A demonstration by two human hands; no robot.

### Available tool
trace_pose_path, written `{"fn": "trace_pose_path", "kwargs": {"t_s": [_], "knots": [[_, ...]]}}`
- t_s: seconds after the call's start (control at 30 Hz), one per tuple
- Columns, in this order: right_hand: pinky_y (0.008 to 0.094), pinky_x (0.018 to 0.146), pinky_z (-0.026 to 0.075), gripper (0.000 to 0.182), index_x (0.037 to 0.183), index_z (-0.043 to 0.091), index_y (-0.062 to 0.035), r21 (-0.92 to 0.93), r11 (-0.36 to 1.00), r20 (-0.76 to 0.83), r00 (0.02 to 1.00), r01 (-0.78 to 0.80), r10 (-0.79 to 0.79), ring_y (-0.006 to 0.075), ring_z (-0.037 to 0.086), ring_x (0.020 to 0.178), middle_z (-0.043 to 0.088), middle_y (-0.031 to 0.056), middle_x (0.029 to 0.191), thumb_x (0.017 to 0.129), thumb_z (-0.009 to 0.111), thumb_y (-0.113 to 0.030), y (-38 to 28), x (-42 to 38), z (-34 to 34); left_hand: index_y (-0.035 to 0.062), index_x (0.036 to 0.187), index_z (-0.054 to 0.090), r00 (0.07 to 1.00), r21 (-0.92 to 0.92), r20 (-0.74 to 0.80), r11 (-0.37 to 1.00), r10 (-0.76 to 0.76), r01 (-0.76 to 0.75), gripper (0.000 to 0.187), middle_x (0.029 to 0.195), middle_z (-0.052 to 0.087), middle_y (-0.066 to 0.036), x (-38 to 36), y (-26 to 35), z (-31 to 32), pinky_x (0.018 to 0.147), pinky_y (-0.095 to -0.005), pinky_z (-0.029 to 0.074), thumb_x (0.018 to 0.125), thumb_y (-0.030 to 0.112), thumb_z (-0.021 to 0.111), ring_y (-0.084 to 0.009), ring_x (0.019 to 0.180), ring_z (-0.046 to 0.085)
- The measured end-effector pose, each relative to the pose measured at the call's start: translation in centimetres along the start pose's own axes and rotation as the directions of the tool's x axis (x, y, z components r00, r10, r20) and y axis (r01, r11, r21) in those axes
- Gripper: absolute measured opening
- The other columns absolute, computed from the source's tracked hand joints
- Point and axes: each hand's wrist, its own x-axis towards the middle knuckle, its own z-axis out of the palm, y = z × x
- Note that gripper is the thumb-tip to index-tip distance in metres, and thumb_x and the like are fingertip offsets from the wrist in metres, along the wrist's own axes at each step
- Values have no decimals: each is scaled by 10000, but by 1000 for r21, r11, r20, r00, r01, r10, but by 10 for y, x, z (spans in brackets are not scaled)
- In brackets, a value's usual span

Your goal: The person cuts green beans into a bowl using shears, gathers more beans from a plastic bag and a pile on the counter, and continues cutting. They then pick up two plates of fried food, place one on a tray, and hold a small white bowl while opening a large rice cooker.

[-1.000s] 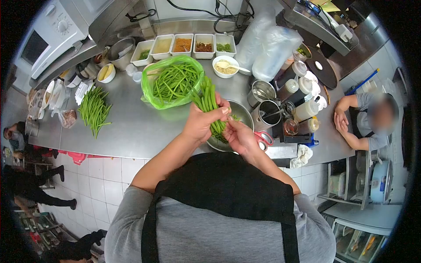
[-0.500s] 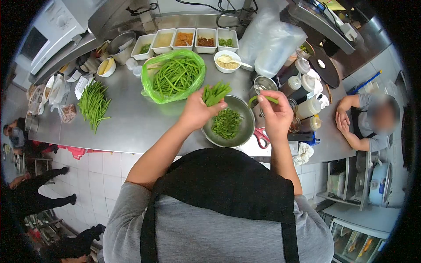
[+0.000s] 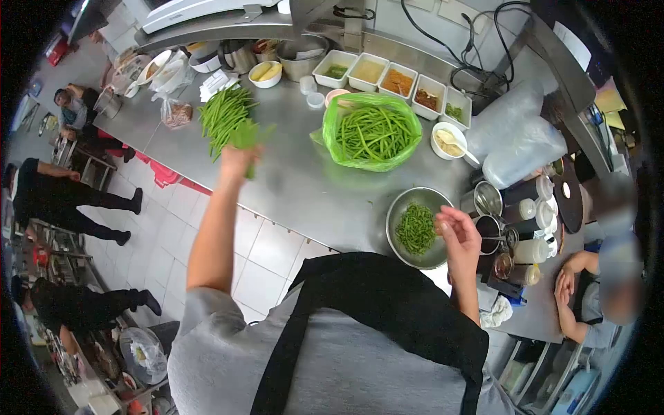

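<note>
My left hand [image 3: 238, 162] is closed around a bunch of green beans [image 3: 245, 137], blurred by motion, right beside the pile of long green beans [image 3: 223, 114] on the steel counter. My right hand [image 3: 459, 234] is at the right rim of the metal bowl [image 3: 394, 228], with its fingers bent and loosely apart; nothing shows between them. Small tips or pieces of green beans [image 3: 416, 229] lie in that bowl. A bright green plastic bag [image 3: 330, 131] full of green beans stands open on the counter above the bowl.
White tubs of ingredients [image 3: 398, 81] line the back. A white bowl with a spoon [image 3: 448, 141] stands near clear plastic bags [image 3: 522, 149]. Bottles [image 3: 531, 251] crowd the right side. A person's hands [image 3: 565, 283] rest at the right; other people [image 3: 76, 200] stand at the left.
My left hand has moved left with its bunch, from beside the bowl to the bean pile. The bean my right hand held no longer shows. The view has turned left.
</note>
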Motion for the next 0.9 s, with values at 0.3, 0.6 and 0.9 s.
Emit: {"fn": "trace_pose_path", "kwargs": {"t_s": [0.3,0.6,0.9], "knots": [[250,773,460,261,1091,568,-12,236,958,108,984,-165,143,134,580,851,615,77,958,904,519,-187,-2,8,12,58,874,592,978,-242,-8,948,210,-206,162,747,591,-8,55,86,35,504,-247,424,761,106,697,-104,575,525],[380,930,403,442,1187,490,-36,911,322,185,954,-257,236,239,519,1068,537,123,1177,919,434,-383,5,52,67,31,1117,454,829,-480,326,835,454,-268,507,930,522,-38,-172,101,233,791,-272,418,687,61,721,-115,849,506],[382,955,385,369,1169,508,-120,954,169,161,897,-248,412,229,496,1115,525,62,1207,928,382,-371,30,19,46,54,1172,421,681,-512,490,812,544,-281,603,1039,480,-63,-195,75,256,775,-291,451,654,-8,724,-133,884,527]]}}
